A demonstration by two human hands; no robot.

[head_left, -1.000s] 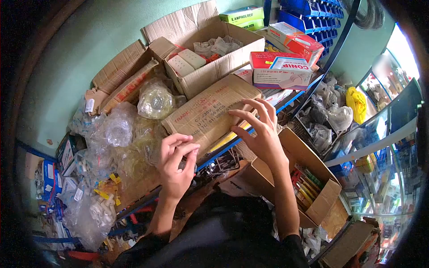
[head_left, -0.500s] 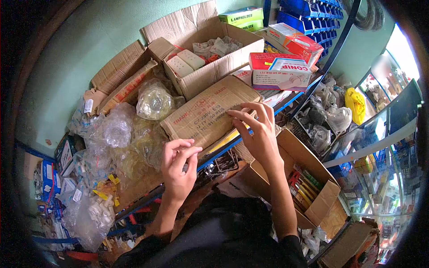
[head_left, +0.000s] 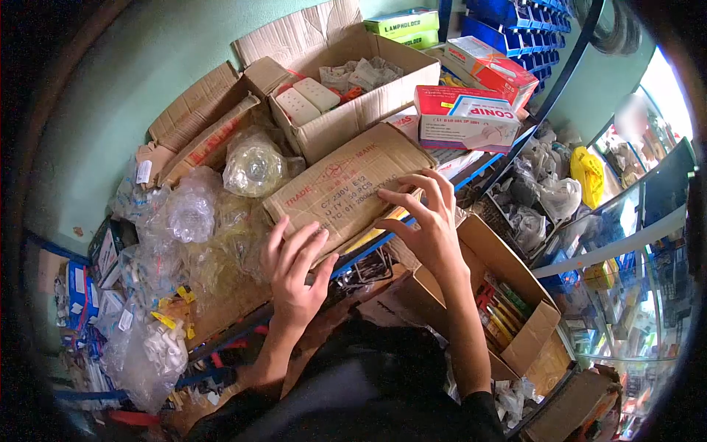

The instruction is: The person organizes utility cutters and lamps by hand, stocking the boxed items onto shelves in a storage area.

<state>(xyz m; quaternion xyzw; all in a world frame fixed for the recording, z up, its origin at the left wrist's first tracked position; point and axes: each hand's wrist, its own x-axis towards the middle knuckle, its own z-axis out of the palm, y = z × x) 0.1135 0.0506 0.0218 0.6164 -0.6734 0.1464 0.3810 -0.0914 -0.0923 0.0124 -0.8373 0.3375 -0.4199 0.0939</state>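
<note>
A closed cardboard box (head_left: 346,184) with printed red and black lettering lies at a slant on the shelf. At its left front corner is my left hand (head_left: 298,283), fingers spread and curved, thumb apart. My right hand (head_left: 431,221) is over the box's right front edge, its fingertips right at the printed top and its thumb low along the front side. Neither hand is wrapped round the box. Behind it stands an open carton (head_left: 361,96) with white pieces and wrapped items inside.
Clear plastic-wrapped glass-like pieces (head_left: 254,169) lie left of the box. A red and white CONIP box (head_left: 468,121) sits at the back right. Below my right arm is an open carton (head_left: 541,335) holding colourful packets. A glass display case (head_left: 626,272) stands at far right.
My left hand has opened from a loose pinch, its fingers spreading toward the box's corner. My right hand has shifted slightly, with the thumb lower and farther from the fingers.
</note>
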